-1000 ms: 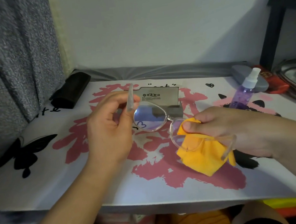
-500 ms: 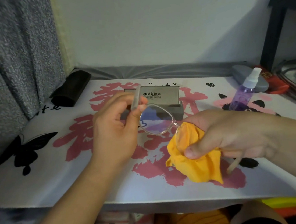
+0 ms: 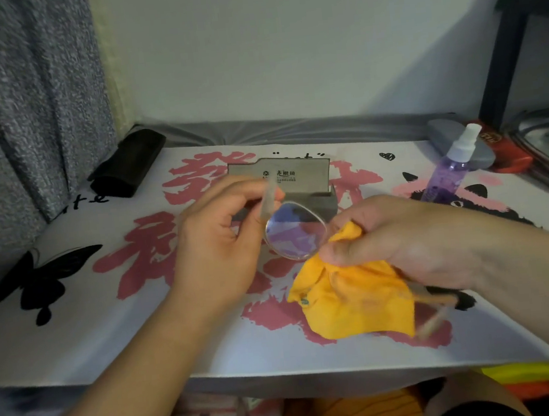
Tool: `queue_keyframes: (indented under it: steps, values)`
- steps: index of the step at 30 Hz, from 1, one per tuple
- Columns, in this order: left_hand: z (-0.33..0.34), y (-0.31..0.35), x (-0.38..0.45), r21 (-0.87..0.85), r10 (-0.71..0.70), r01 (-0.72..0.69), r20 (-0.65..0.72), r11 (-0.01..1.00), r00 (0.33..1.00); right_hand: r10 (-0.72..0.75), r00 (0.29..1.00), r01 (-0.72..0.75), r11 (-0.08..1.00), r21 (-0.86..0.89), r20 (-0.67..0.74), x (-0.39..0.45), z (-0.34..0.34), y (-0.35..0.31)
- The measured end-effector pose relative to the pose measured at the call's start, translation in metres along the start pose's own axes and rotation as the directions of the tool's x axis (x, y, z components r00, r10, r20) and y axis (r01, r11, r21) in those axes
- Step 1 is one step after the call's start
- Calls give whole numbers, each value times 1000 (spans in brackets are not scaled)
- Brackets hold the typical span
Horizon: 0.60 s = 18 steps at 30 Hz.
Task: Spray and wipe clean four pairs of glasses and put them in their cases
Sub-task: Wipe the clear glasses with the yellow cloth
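Observation:
Clear-framed glasses [image 3: 294, 231] hang in the air above the middle of the table. My left hand [image 3: 216, 247] pinches them at the left temple hinge. My right hand [image 3: 401, 238] holds a yellow cloth [image 3: 353, 297] pressed around the right lens, which is hidden inside the cloth. The right temple sticks out below my right wrist, blurred. An open grey case [image 3: 297, 178] with printed text stands just behind the glasses. A purple spray bottle [image 3: 448, 169] with a white nozzle stands at the right.
A black soft case [image 3: 129, 162] lies at the back left by the grey curtain [image 3: 17, 99]. A grey case [image 3: 452, 141] and a red case [image 3: 508, 156] lie behind the bottle. The table cover [image 3: 92, 328] has pink and black prints. A dark stand leg [image 3: 501, 58] rises at right.
My right hand has turned and bunched the cloth round the right lens, rubbing it. The glasses tilted slightly; my left hand kept its grip at the hinge.

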State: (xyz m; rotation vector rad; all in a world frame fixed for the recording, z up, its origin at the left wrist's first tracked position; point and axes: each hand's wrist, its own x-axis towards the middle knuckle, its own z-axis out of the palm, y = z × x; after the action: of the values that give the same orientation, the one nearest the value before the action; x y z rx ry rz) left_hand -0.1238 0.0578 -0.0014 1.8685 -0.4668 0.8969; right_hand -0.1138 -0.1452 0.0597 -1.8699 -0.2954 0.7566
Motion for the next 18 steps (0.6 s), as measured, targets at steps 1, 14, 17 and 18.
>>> queue_keyframes:
  steps: [1,14,17,18]
  values:
    - [1,1,-1,41,48,-49,26,998,999,37,999,-37,996,-80,3,2,2,0]
    - [-2,3,-1,79,41,-43,24,996,999,-177,981,191,949,-249,79,8,-10,5]
    - [1,4,1,53,34,-37,48,998,998,-197,975,209,971,-118,107,13,-8,9]
    - [1,3,1,49,41,-44,65,998,997,-211,972,223,966,-130,100,16,-3,9]
